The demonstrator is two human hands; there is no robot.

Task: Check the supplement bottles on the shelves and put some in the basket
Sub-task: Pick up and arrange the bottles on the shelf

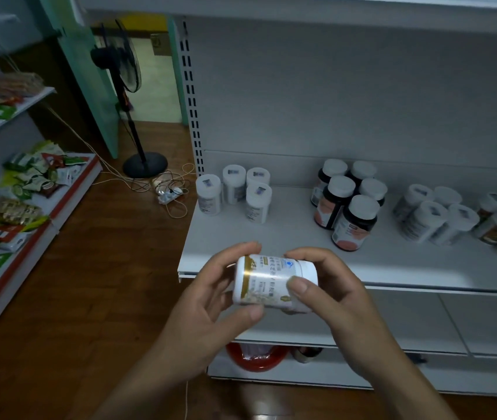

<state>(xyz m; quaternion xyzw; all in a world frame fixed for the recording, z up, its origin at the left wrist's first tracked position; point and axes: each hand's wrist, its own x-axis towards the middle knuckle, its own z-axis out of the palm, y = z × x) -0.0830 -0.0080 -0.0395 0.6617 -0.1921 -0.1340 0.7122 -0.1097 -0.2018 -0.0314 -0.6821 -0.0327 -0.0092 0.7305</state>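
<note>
I hold a white supplement bottle (271,283) with a gold-trimmed label on its side in front of the white shelf (295,234). My left hand (210,301) grips its bottom end, and my right hand (329,286) grips its cap end, thumb across the label. Several white bottles (235,192) stand at the shelf's left. Dark bottles (347,204) with white caps and orange labels stand in the middle. More white bottles (441,216) crowd the right. A red basket (256,357) shows partly below the shelf, behind my hands.
A second rack (29,189) with snack packets stands on the left. A black standing fan (132,95) and a power strip (170,194) with loose cables sit on the wooden floor (104,268) between the racks.
</note>
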